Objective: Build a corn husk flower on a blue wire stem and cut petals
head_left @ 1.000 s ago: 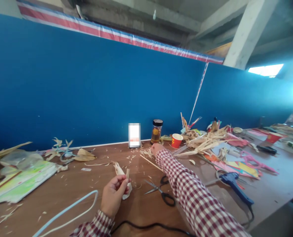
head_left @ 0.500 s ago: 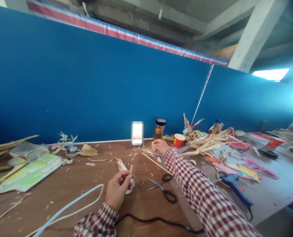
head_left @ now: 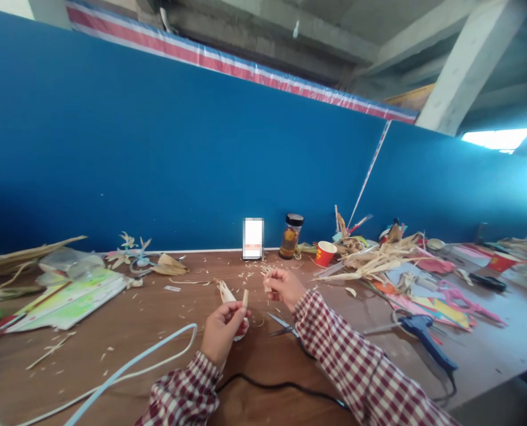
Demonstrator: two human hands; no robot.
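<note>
My left hand point(head_left: 221, 332) is closed in a pinch on a short tan strip of corn husk point(head_left: 245, 297), which points upward. Behind its fingers lies a pale, tapered husk piece point(head_left: 226, 291), partly hidden. To the right and a little farther off, my right hand point(head_left: 285, 288) has its fingertips together round a small pale scrap point(head_left: 267, 284), perhaps husk; its exact kind is unclear. Dark-handled scissors point(head_left: 285, 326) lie below the right hand, their handles mostly covered by my checked sleeve. Tiny husk shreds point(head_left: 248, 273) are strewn over the brown table.
Along the blue partition stand a black-lidded jar point(head_left: 292, 238) and a red paper cup point(head_left: 325, 254). A husk heap point(head_left: 378, 257) and a blue glue gun point(head_left: 425, 340) lie at right. Painted paper point(head_left: 74, 299) lies at left; a pale blue cord point(head_left: 134, 355) crosses the front.
My right hand has drawn back from the shreds near the jar, closer to my left hand, and its sleeve now covers the scissor handles. My left hand still pinches the strip. The view shifted slightly.
</note>
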